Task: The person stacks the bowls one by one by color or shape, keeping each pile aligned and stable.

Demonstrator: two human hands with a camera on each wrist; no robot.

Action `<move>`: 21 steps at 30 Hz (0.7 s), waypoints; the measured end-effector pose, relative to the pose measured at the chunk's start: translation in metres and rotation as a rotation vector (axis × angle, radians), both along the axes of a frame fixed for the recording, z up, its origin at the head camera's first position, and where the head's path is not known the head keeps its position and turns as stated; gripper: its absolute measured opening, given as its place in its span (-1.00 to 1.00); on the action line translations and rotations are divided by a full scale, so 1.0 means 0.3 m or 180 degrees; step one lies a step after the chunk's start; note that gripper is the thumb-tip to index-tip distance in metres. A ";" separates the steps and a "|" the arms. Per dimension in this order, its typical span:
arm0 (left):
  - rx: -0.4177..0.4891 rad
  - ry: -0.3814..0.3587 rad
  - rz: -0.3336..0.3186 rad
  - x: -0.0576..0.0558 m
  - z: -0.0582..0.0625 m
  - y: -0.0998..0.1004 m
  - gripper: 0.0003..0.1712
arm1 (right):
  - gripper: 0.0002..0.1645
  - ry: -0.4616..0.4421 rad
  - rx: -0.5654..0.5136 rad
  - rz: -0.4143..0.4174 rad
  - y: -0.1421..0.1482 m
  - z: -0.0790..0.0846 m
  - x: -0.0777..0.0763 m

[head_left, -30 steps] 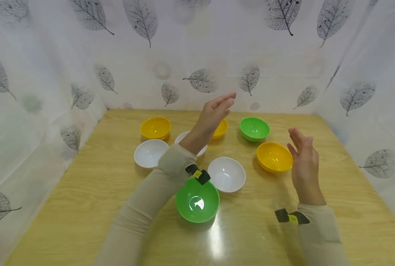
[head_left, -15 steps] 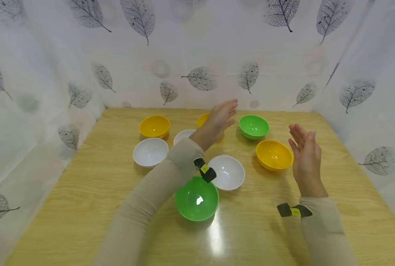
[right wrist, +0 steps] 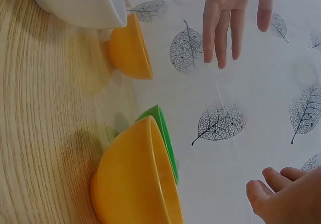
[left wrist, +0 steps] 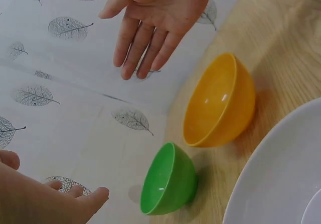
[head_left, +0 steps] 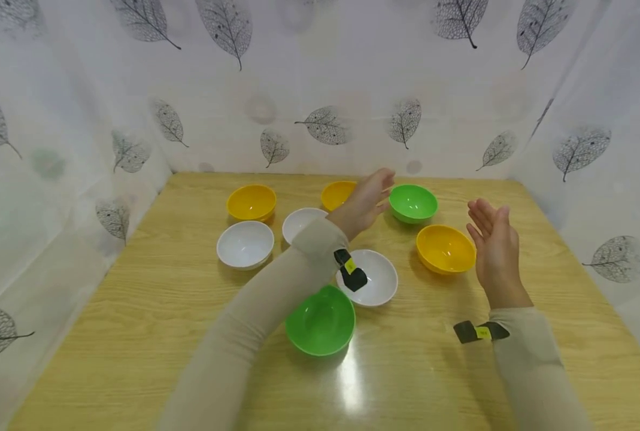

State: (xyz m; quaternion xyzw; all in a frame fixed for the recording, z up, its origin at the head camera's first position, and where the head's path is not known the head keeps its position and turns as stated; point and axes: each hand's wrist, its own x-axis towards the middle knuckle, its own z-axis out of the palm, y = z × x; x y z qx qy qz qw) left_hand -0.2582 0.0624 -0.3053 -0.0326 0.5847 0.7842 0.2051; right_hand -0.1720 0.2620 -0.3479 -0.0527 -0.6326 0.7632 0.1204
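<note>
My left hand (head_left: 364,202) hovers over the back middle of the table, holding nothing, its fingers loosely extended to the right. Partly behind it sits a yellow bowl (head_left: 334,194); just right of its fingers is a small green bowl (head_left: 413,204). The right hand (head_left: 496,257) is raised, fingers straight and palm inward, beside another yellow bowl (head_left: 445,250) without gripping it. Beneath the left forearm, a white bowl (head_left: 379,281) and a larger green bowl (head_left: 322,323) are partly covered. In the left wrist view, both the yellow bowl (left wrist: 220,103) and green bowl (left wrist: 170,181) stand apart from the hands.
At the back left stand a yellow bowl (head_left: 252,203) and a white bowl (head_left: 245,245). Another white bowl (head_left: 301,224) is partly hidden by the left sleeve. A leaf-print curtain (head_left: 233,120) encloses the wooden table (head_left: 136,335) at the back and sides.
The left hand has shifted right and slightly lower in the head view, uncovering more of the middle yellow bowl. My right hand has barely moved. The bowls stay in place.
</note>
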 end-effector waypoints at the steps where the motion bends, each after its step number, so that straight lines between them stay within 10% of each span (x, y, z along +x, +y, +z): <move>1: 0.0002 -0.0015 0.0020 -0.003 -0.001 0.005 -0.45 | -0.20 -0.0005 -0.0027 0.0020 0.002 0.002 -0.005; 12: 0.0401 -0.0316 0.0454 -0.041 -0.038 0.024 -0.49 | -0.10 -0.0283 -0.0445 0.0395 0.012 -0.015 -0.067; 21: 0.0104 -0.0260 0.0151 -0.067 -0.065 0.042 -0.45 | -0.05 -0.0459 -0.0315 0.0462 0.034 -0.001 -0.097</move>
